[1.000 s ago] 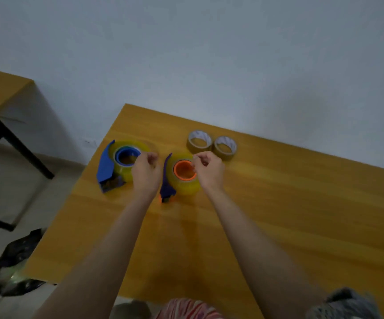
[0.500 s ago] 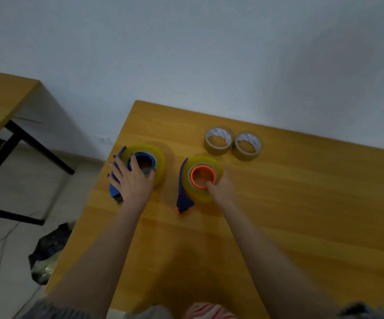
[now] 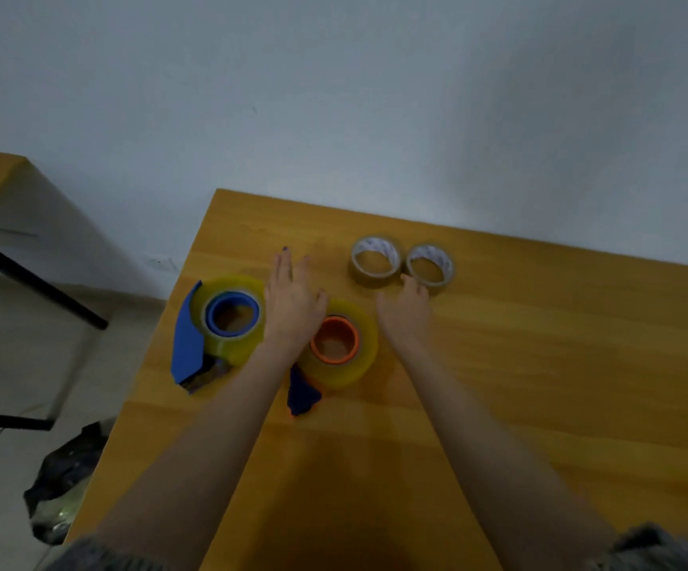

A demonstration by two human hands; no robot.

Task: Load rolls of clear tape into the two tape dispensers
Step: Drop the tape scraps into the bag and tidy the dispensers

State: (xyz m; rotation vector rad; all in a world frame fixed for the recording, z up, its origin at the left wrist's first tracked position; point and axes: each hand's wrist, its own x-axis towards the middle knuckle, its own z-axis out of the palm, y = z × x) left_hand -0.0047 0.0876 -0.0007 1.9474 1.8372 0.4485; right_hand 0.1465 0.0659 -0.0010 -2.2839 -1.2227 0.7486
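Two loaded tape dispensers and two spare rolls are lying on the tabletop (image 3: 540, 364).
The blue-hubbed dispenser (image 3: 187, 346) is lying flat near the left edge, carrying a yellowish clear roll (image 3: 233, 351) around its hub. Just to its right, the orange-hubbed dispenser (image 3: 316, 352) is lying flat too, wearing a similar clear roll (image 3: 365, 360), its dark blue body pointing toward the near side. Farther back, the left small roll (image 3: 371, 280) and the right small roll (image 3: 443, 278), brownish with white cores, are sitting side by side.
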